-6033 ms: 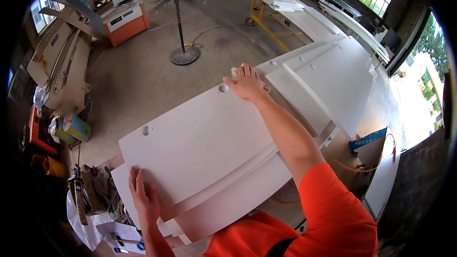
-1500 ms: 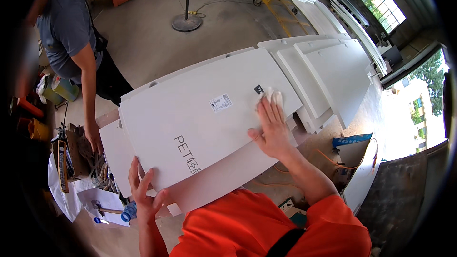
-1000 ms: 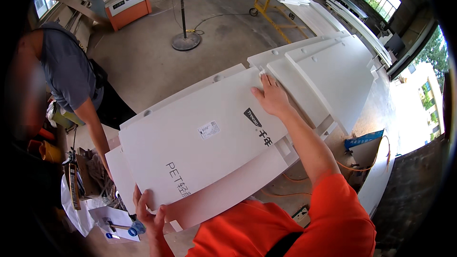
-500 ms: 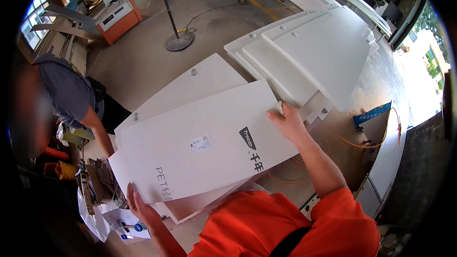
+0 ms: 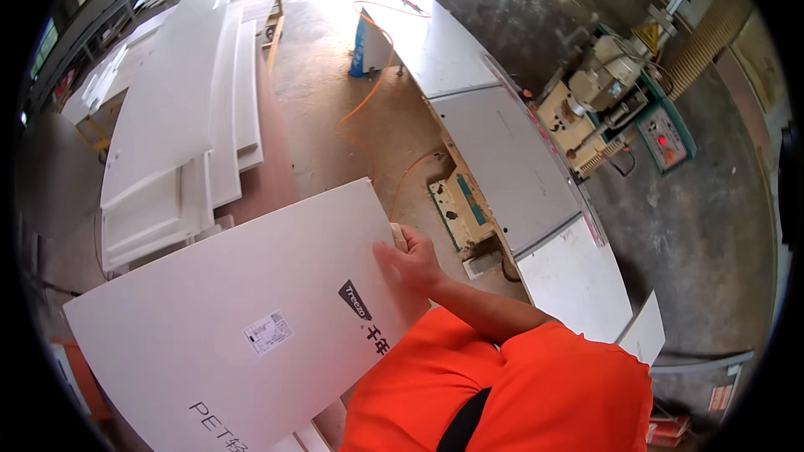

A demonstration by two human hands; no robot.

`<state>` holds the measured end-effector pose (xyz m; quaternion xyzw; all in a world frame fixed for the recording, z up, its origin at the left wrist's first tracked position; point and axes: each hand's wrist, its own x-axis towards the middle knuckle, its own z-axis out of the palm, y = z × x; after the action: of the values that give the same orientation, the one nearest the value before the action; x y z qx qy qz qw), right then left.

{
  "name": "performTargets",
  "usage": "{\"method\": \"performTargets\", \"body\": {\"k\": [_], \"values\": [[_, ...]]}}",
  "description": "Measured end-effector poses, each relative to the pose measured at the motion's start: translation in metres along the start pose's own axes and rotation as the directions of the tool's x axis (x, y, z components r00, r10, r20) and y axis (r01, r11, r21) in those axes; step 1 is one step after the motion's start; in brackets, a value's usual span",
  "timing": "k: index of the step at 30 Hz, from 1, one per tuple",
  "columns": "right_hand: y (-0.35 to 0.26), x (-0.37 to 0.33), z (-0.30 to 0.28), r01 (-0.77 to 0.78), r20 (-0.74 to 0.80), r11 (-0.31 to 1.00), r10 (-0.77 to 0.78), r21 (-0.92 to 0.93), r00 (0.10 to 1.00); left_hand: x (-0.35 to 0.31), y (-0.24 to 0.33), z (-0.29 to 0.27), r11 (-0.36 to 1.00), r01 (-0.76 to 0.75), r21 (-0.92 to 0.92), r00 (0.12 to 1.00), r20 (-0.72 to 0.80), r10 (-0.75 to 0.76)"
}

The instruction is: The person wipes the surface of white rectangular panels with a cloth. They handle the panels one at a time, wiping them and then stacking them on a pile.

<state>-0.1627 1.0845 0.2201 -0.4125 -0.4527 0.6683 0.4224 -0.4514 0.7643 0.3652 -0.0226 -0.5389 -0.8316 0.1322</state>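
Note:
A large white board [image 5: 297, 285] with dark printing and a white label lies tilted across the lower left. My right hand [image 5: 412, 261] is closed on its right-hand edge, thumb on the top face and the other fingers bent round the side. A small pale piece [image 5: 399, 237] shows at these fingers; I cannot make out what it is. My left hand is out of the picture. Below the board, near my orange clothing, part of another white panel [image 5: 311, 437] peeks out.
Long white panels [image 5: 172, 109] lie stacked at the left. To the right runs a grey and white worktable [image 5: 507, 172] with a motorised machine [image 5: 611, 75] behind it. An orange hose [image 5: 368, 99] trails over the floor, and a loose white panel [image 5: 645, 331] leans by the table's near end.
My view has swung to the right, toward the worktable and machine. The board has come along in my right hand. My left hand and the other person have left the picture.

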Motion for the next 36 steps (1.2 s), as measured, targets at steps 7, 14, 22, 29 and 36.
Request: {"method": "performTargets", "body": {"k": [7,14,22,29,36], "values": [[0.041,-0.091,-0.214,-0.039,-0.615,0.998,-0.004,-0.057,0.789,-0.167,-0.133,0.171,0.692,0.680,0.241,0.436,0.626,-0.646],[0.099,-0.124,-0.340,-0.505,-0.962,0.857,0.043,-0.103,0.268,-0.385,-0.351,0.275,0.342,0.625,0.702,-0.164,0.546,-0.822],[0.097,-0.073,-0.405,-0.543,-0.992,0.831,-0.080,-0.122,0.101,-0.547,-0.453,0.367,0.242,0.568,0.787,-0.345,0.494,-0.798],[0.073,-0.047,-0.459,-0.876,-0.949,0.447,0.155,-0.180,0.275,-0.565,-0.448,0.390,0.326,0.422,0.846,-0.560,0.526,-0.640],[0.050,0.011,-0.423,-0.495,-0.603,0.798,0.216,-0.343,0.768,-0.434,-0.292,0.320,0.272,0.547,0.791,-0.616,0.601,-0.508]]}}
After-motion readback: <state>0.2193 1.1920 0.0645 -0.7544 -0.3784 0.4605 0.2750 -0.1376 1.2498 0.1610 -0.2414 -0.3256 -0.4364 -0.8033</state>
